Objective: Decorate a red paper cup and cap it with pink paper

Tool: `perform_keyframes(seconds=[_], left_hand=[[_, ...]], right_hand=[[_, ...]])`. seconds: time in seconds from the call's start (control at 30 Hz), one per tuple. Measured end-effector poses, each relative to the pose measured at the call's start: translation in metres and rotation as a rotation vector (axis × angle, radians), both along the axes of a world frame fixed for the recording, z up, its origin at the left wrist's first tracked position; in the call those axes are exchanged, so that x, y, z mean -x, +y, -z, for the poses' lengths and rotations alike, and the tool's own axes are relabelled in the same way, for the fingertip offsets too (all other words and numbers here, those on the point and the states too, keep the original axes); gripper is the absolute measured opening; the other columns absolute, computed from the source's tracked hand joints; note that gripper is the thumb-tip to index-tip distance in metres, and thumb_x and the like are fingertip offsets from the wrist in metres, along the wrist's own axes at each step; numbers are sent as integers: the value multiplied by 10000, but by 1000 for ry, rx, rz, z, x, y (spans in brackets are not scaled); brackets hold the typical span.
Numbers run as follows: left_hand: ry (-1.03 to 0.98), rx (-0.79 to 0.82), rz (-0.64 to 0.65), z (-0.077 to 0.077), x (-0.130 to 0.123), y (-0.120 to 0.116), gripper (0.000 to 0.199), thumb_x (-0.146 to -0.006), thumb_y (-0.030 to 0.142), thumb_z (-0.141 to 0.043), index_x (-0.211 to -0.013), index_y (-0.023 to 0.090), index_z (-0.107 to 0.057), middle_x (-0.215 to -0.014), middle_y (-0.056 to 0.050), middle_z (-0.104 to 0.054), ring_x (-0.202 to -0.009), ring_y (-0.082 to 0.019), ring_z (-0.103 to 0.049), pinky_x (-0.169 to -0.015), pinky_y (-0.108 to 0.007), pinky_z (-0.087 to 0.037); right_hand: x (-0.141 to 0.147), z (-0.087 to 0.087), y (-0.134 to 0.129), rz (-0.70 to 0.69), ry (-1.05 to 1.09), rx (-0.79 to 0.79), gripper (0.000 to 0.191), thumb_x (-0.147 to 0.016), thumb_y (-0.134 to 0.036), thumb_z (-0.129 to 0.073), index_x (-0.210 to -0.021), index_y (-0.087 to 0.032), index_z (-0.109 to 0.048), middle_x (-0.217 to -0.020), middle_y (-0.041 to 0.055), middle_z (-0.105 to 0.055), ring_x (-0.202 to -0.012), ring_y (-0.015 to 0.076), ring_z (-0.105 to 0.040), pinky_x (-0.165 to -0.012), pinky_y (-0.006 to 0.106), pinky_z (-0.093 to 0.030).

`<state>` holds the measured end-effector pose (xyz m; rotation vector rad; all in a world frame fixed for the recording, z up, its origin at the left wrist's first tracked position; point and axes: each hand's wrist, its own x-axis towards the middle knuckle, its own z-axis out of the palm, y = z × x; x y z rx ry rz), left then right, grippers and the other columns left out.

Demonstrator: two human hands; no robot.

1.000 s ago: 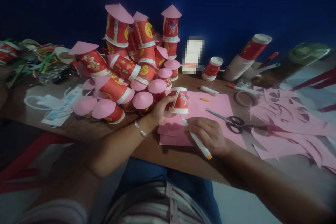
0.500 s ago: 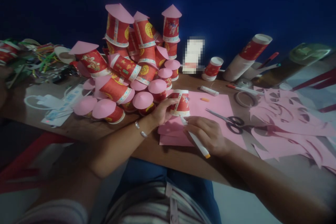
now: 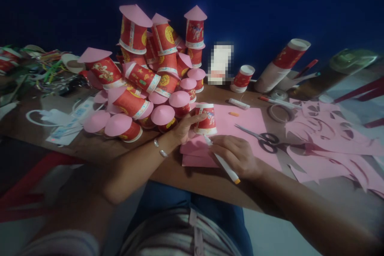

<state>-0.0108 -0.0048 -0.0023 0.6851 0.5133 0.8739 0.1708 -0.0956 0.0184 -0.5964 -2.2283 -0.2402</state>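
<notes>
My left hand (image 3: 185, 127) is closed around the side of a red printed paper cup (image 3: 210, 125), with the thumb across its front. The cup is upside down, its wide white rim at the bottom, over pink paper (image 3: 247, 117). In my right hand (image 3: 235, 155) is a white marker (image 3: 226, 167) with an orange end, its pale tip pointing up at the cup's rim. Whether the tip touches the rim I cannot tell. A small orange cap (image 3: 233, 114) lies on the pink paper. Beside it are black-handled scissors (image 3: 267, 141).
Left of the cup rises a pile of red cups with pink cone tops (image 3: 163, 116). A white power strip (image 3: 72, 126) lies at left. Pink paper scraps (image 3: 324, 128), a tape roll (image 3: 280, 113), a glue stick (image 3: 239, 104) and a cup stack (image 3: 283, 64) are right and behind.
The cup has turned in my left hand: the thumb now lies over its front and the pale seam strip no longer shows. The marker's tip has dropped slightly.
</notes>
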Motion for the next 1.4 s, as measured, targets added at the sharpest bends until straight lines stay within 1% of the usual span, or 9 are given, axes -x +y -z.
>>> perform_keyframes(seconds=[0.17,0.3,0.5,0.7,0.83,0.93,1.03,1.27,1.4], left_hand=[[-53,47,32,-4,3,4,354,-774,294,-725,-1076,109,-727,-1077,-141,-780,-1024,-276,-728,-956,-396,-550],[-85,57,53,-6,5,3,390,-782,286,-683,-1122,98,-710,-1137,-167,-768,-1039,-292,-729,-953,-418,-557],[-88,61,37,-7,5,3,401,-779,283,-675,-1131,94,-696,-1135,-177,-764,-1084,-327,-723,-1006,-470,-540],[-101,80,34,-12,6,5,396,-742,290,-677,-1091,104,-696,-1075,-160,-776,-1107,-345,-716,-1023,-504,-534],[-74,78,7,-11,4,4,354,-735,294,-733,-1043,122,-702,-978,-113,-782,-980,-284,-741,-953,-440,-569],[-14,22,-24,-6,0,2,323,-707,283,-813,-976,145,-701,-899,-62,-768,-848,-215,-727,-837,-353,-586],[70,-51,-68,-1,-2,0,349,-681,303,-873,-933,156,-683,-865,-34,-748,-785,-186,-703,-781,-331,-574],[165,-117,-123,7,-2,-1,358,-743,383,-868,-958,161,-689,-917,-32,-744,-844,-167,-693,-813,-309,-549],[184,-138,-80,6,-1,-1,388,-770,403,-845,-1046,174,-698,-1000,-54,-748,-898,-203,-696,-844,-374,-561]], right_hand=[[0,-2,-1,-16,-5,1,189,-969,-109,-573,-1156,-121,-603,-934,106,-750,-896,208,-740,-721,318,-632],[0,-4,-2,-6,-5,-16,142,-962,-112,-602,-1103,-108,-610,-928,118,-747,-891,213,-741,-721,317,-634],[0,-5,-1,-14,-11,-23,113,-998,-143,-561,-1098,-121,-607,-929,108,-748,-875,203,-738,-701,315,-635],[1,-3,0,-31,5,-32,148,-979,-135,-589,-1118,-84,-592,-895,119,-736,-844,212,-728,-674,311,-616],[1,-4,0,-14,5,-30,156,-993,-148,-568,-1143,-107,-581,-884,99,-739,-821,199,-721,-664,304,-610],[-1,-6,1,-25,-3,-28,140,-989,-129,-562,-1125,-104,-581,-862,100,-734,-799,200,-718,-656,303,-605],[-2,-6,1,-54,-4,-10,121,-982,-99,-543,-1093,-92,-588,-844,106,-723,-784,205,-714,-654,309,-599],[-4,1,0,-24,3,38,155,-937,-66,-583,-1085,-112,-595,-816,77,-698,-729,184,-678,-628,295,-566],[-4,3,-1,0,-17,57,170,-927,-65,-601,-1087,-121,-587,-824,74,-700,-671,164,-645,-595,282,-537]])
